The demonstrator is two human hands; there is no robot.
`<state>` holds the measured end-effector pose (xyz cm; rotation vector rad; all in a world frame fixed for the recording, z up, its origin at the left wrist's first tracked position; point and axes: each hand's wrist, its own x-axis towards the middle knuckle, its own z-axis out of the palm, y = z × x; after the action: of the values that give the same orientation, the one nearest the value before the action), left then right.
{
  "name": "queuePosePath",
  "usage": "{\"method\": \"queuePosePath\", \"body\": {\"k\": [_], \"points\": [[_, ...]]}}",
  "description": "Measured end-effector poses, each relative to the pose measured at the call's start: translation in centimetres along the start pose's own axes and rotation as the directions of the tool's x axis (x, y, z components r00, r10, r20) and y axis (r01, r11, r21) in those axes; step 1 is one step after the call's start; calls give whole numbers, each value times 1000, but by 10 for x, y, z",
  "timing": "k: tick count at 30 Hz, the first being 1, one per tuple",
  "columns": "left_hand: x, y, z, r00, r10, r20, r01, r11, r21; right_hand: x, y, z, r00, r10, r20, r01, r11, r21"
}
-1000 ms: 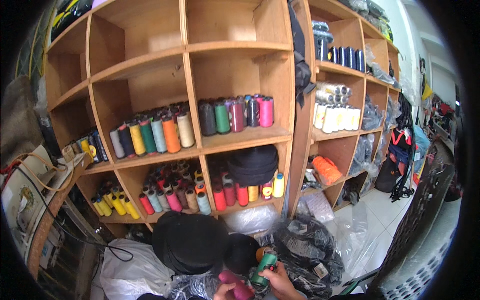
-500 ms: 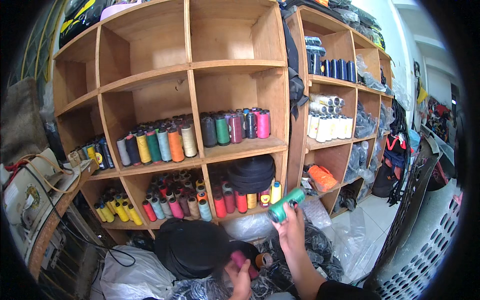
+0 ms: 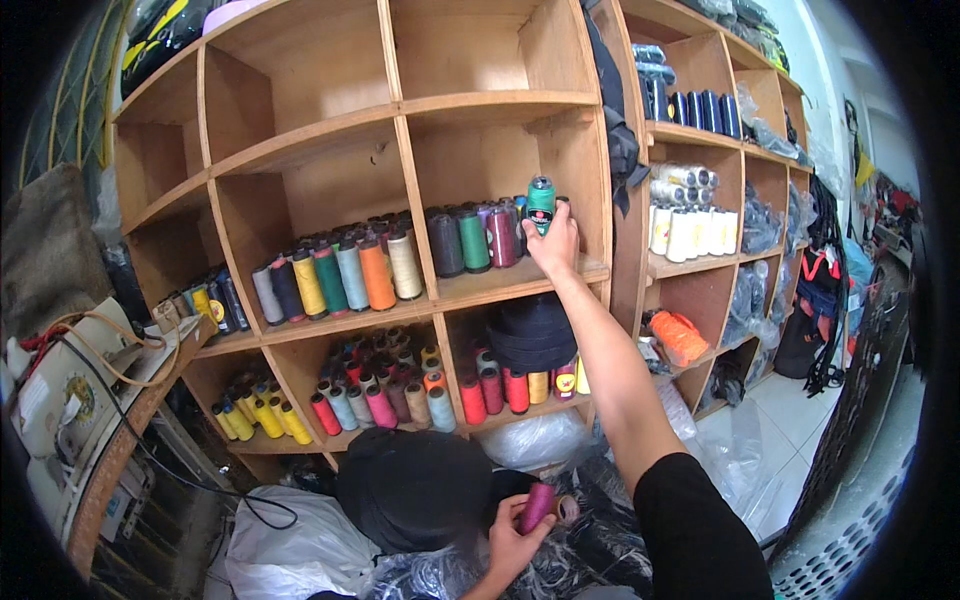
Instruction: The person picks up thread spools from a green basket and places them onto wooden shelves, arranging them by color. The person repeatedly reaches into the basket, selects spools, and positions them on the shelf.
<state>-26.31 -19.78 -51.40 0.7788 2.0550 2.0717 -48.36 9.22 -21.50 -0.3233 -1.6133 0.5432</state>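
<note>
My right hand (image 3: 556, 244) is closed around a green thread spool (image 3: 541, 196), held upright at the middle-row compartment on the right of the wooden shelf (image 3: 455, 296). Beside it stand a green spool (image 3: 474, 243), a dark grey spool (image 3: 445, 246) and a maroon spool (image 3: 503, 238); my hand hides part of that row. Whether the held spool touches the shelf I cannot tell. Low down, my left hand (image 3: 512, 540) grips a magenta thread spool (image 3: 537, 507) above black plastic-wrapped material (image 3: 600, 530). A brown tape roll (image 3: 567, 509) shows just behind it.
Coloured spools fill lower compartments, with a black strap roll (image 3: 535, 335) among them. A large black roll (image 3: 412, 490) and a white sack (image 3: 300, 550) lie on the floor. A second shelf (image 3: 690, 262) holds white spools. A perforated grey basket (image 3: 850, 550) stands at right.
My right hand has moved up and forward to the shelf, turning the green spool from tilted to upright. My left hand still holds the magenta spool, now a little farther right in view.
</note>
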Motion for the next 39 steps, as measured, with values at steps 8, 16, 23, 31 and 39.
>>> {"method": "queuePosePath", "body": {"k": [8, 16, 23, 31, 39], "points": [[-5, 29, -4, 873, 153, 464, -179, 984, 11, -8, 38, 24, 998, 30, 53, -22, 989, -144], [7, 12, 3, 906, 159, 392, -168, 986, -11, -9, 30, 16, 952, 129, 277, -68, 974, -218], [12, 2, 2, 918, 202, 341, -190, 979, -67, -9, 15, 13, 937, 204, 285, -117, 948, -295], [11, -3, 3, 918, 173, 357, -150, 985, -91, -9, 21, 8, 905, 192, 381, -83, 956, -282], [22, -18, 19, 998, 68, -9, -68, 991, -113, -9, 38, 15, 984, 80, 157, -40, 969, -243]]}}
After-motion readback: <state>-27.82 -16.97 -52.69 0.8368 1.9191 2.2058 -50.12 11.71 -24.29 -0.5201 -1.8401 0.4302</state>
